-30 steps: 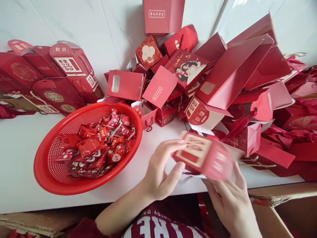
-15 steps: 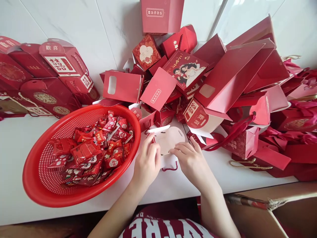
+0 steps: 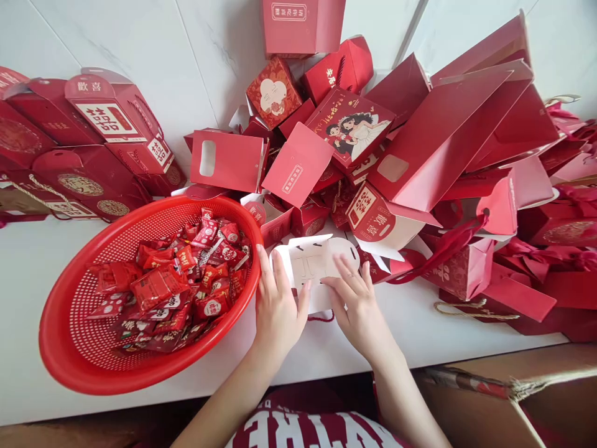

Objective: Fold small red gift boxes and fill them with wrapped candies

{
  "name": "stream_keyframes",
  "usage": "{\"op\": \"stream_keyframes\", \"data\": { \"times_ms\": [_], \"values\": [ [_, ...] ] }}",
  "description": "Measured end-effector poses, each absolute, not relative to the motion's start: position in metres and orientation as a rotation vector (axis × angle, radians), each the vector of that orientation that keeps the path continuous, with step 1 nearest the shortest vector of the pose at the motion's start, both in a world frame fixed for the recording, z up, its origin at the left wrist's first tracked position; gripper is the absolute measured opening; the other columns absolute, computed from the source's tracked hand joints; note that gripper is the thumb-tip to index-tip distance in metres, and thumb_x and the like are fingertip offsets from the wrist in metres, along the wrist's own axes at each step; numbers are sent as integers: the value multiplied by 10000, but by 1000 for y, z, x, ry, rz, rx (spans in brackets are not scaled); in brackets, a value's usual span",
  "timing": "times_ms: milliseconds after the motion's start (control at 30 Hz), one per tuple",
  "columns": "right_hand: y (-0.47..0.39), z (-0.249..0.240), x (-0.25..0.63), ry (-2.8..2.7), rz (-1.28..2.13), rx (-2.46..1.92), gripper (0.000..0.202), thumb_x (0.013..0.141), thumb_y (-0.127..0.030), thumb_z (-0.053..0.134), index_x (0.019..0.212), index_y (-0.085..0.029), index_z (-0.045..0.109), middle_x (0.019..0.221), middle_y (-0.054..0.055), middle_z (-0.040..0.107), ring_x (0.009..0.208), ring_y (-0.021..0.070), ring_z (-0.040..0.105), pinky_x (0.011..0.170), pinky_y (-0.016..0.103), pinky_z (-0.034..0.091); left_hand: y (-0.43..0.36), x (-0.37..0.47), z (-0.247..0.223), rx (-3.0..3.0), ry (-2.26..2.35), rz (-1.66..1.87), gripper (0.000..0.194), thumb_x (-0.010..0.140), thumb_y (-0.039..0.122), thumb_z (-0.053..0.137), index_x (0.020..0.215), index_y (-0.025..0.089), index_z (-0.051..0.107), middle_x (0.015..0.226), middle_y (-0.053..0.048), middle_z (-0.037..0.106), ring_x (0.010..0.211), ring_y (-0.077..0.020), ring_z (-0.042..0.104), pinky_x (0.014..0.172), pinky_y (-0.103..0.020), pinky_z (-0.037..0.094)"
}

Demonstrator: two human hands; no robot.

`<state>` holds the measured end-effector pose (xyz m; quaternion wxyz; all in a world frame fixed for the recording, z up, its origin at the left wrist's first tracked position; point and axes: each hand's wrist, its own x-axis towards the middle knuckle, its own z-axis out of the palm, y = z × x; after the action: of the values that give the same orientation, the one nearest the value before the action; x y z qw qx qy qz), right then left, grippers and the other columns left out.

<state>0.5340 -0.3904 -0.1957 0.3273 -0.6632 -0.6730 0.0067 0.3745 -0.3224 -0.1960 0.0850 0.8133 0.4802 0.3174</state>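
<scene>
A small paper gift box (image 3: 305,264) lies between my hands on the white table, its flaps folded outward and its pale inside showing. A dark red cord handle (image 3: 323,318) pokes out on its near side. My left hand (image 3: 278,308) is at the box's left flap with fingers stretched and thumb apart, close to the rim of the red plastic basket (image 3: 153,374). Over the right side of the box, my right hand (image 3: 357,305) has its fingers spread and slightly blurred; a fingertip reaches the box's edge. Many wrapped candies (image 3: 161,287) fill the basket.
Filled-out red gift boxes (image 3: 112,115) stand in rows at the left against the tiled wall (image 3: 140,37). A loose heap of red boxes (image 3: 298,165) spreads behind and to the right. An open cardboard carton (image 3: 485,398) sits at the lower right.
The box has opened wider, and more of its inside shows. My left fingers have straightened and spread; my right fingers have lifted and spread over the box.
</scene>
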Motion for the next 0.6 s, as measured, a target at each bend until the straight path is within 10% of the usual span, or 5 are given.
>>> {"op": "stream_keyframes", "data": {
  "times_ms": [133,367,600],
  "values": [
    [-392,-203,530,-1676,43,-1850,190,1014,-251,457,1083,-160,609,1655,183,192,1522,380,213,1154,661,323,-321,371,-194,2518,1497,824,863,948,522,536,1602,129,131,1664,-194,79,1518,-408,207,1179,-558,360],
    [-392,-196,529,-1606,307,-1918,273,1044,-337,376,1172,-188,566,1589,191,358,1197,298,652,837,430,605,-312,371,-200,2326,1370,547,656,1021,500,372,1561,146,257,1374,-183,598,1150,-293,668,822,-372,587],
    [-400,-191,539,-1713,36,-1929,332,1016,-375,472,1279,-200,574,1513,148,488,1380,327,492,1028,528,517,-327,357,-167,2515,1638,467,591,959,526,526,1352,86,548,668,-76,693,609,-265,694,515,-308,475]
  ]
}}
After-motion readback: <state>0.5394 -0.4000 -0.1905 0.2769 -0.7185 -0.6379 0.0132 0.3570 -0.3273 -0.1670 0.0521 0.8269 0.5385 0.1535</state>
